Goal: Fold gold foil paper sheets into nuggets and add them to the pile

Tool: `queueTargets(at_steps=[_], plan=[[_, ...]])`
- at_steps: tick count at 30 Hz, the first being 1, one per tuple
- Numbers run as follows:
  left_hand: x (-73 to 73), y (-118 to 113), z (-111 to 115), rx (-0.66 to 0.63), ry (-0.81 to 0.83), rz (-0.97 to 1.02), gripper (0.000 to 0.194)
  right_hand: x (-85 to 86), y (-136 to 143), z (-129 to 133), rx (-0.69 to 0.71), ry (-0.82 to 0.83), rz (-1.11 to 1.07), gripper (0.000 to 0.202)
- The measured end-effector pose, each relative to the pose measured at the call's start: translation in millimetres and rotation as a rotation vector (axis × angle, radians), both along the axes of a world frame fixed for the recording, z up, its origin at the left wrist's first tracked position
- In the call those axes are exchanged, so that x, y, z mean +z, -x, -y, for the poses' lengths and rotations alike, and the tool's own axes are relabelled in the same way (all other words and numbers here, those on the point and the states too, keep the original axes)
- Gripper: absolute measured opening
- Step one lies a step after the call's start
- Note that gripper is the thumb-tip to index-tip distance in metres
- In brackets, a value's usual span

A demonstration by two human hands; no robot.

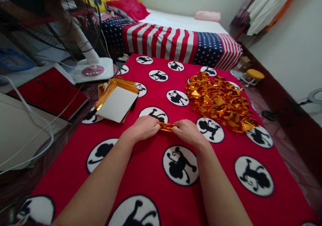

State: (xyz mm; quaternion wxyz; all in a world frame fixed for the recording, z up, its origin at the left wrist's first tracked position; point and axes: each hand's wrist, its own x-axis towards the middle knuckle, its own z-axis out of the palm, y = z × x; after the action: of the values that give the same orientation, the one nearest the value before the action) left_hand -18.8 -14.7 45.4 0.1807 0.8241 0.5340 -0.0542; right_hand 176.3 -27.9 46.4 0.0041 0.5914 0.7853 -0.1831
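A narrow folded strip of shiny gold foil paper point(166, 127) is stretched between my two hands, just over the red cloth. My left hand point(146, 128) is closed on its left end, and my right hand point(187, 130) grips the other end with thumb and fingers. To the left lies a stack of gold foil sheets point(110, 87) with a white sheet point(117, 102) on top. A heap of folded, crinkled gold foil pieces point(218, 98) spreads over the cloth to the right of my right hand.
The red cloth with monkey circles point(151, 165) covers the surface before me. A white fan base point(94, 70) and a red panel point(50, 92) are at the left. Behind is a bed with a striped, starred cover point(161, 40); a yellow-topped stool point(255, 73) stands right.
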Motion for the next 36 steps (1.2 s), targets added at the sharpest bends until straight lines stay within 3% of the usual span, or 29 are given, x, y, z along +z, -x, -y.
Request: queueTargets(at_steps=[36], plan=[[-9.8, -2.4, -1.7, -0.086, -0.058, 0.013, 0.038, -5.8, -0.1, -1.5, -0.029, 0.021, -0.134, 0.029]])
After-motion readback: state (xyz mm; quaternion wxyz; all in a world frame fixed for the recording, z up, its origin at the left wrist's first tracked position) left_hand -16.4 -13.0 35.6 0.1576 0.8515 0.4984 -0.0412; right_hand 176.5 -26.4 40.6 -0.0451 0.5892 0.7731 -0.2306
